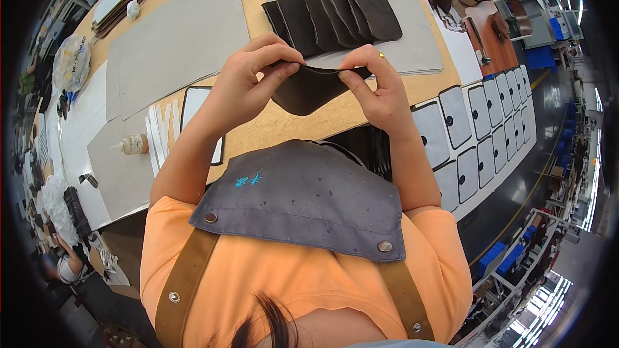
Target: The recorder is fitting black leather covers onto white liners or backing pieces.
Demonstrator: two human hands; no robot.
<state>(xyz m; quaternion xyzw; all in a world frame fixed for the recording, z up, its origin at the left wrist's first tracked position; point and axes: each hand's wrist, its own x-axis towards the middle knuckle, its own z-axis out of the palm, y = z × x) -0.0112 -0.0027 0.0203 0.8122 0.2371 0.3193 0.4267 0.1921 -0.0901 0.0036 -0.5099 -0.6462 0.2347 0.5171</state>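
Between my two hands hangs a dark leather panel [308, 93] with rounded corners, held up over the table in front of my apron. My left hand [255, 77] pinches its upper left edge between thumb and fingers. At the upper right edge, the thumb and forefinger of my right hand [377, 87] close on the same panel. The top edge sags a little between them. Just beyond lies an overlapping row of several similar dark leather panels [332, 16], resting on grey sheets [419, 38].
Large grey boards [177, 38] cover the table's left. White strips [157, 135], a dark-edged white panel [193, 104] and a small glue bottle [134, 144] lie left of me. Rows of dark-edged pale panels [478, 113] fill a white surface on the right. A hammer [478, 42] lies far right.
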